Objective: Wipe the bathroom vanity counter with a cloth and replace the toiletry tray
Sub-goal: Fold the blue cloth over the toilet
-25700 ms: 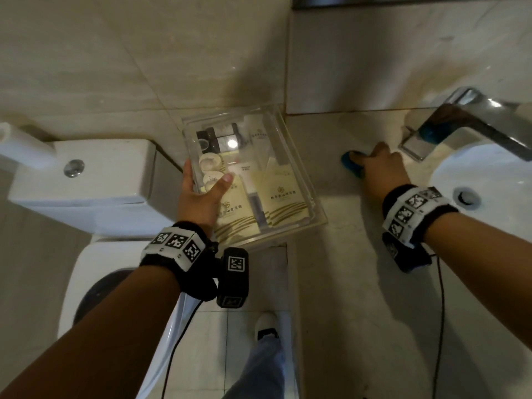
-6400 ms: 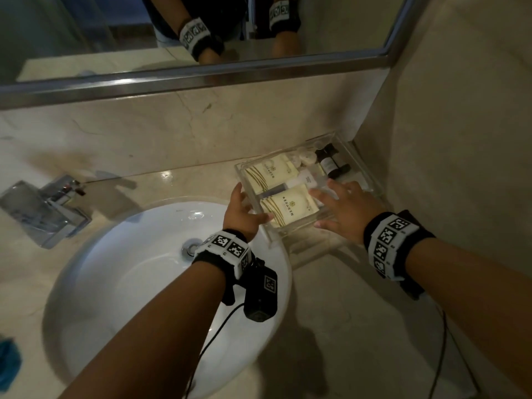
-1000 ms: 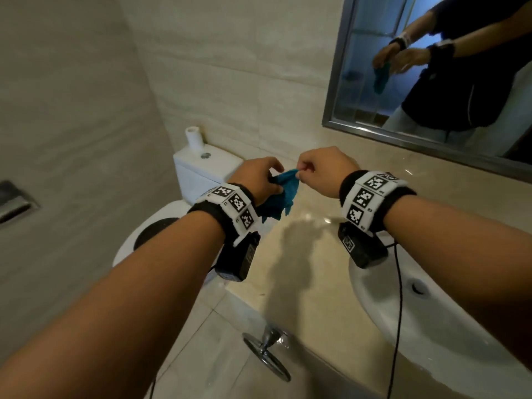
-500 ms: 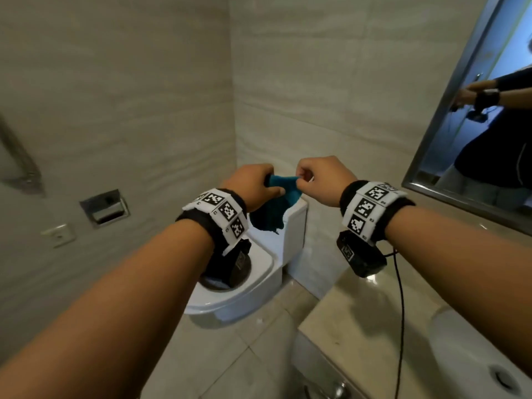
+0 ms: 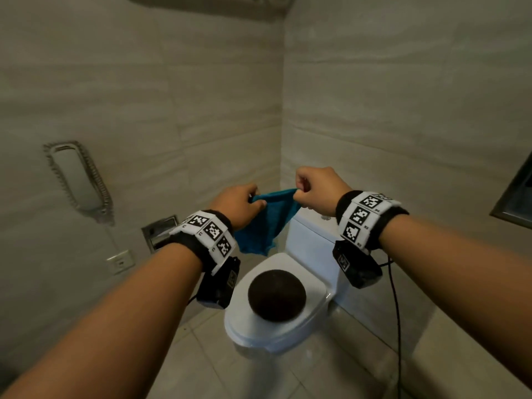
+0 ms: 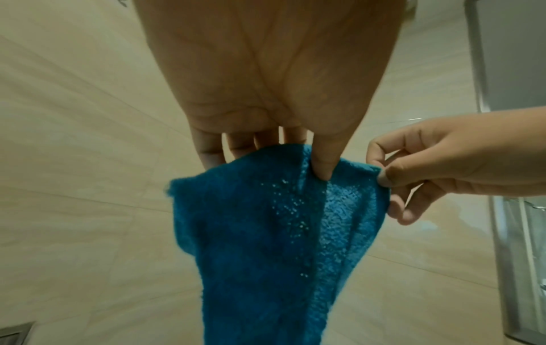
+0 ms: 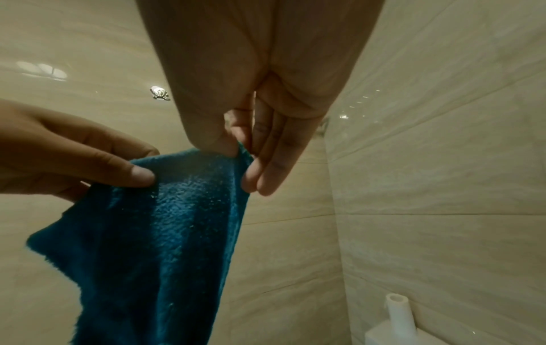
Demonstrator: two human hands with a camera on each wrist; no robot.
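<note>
A blue fluffy cloth (image 5: 266,223) hangs in the air between both hands, above the toilet. My left hand (image 5: 237,204) pinches its top edge at the left, thumb on the cloth (image 6: 283,221) in the left wrist view. My right hand (image 5: 313,187) pinches the top right corner, thumb against forefinger on the cloth (image 7: 165,224) in the right wrist view. The cloth is spread a little and droops down. The vanity counter and the toiletry tray are out of view.
A white toilet (image 5: 283,306) with its cistern (image 5: 309,240) stands below the hands. Beige tiled walls meet in a corner behind. A wall phone (image 5: 76,182) and a metal recess (image 5: 159,233) sit on the left wall. A mirror frame (image 5: 515,203) shows at the right edge.
The view has swung left, away from the counter and onto the toilet. My hands have drawn apart, so the bunched cloth is now stretched open between them.
</note>
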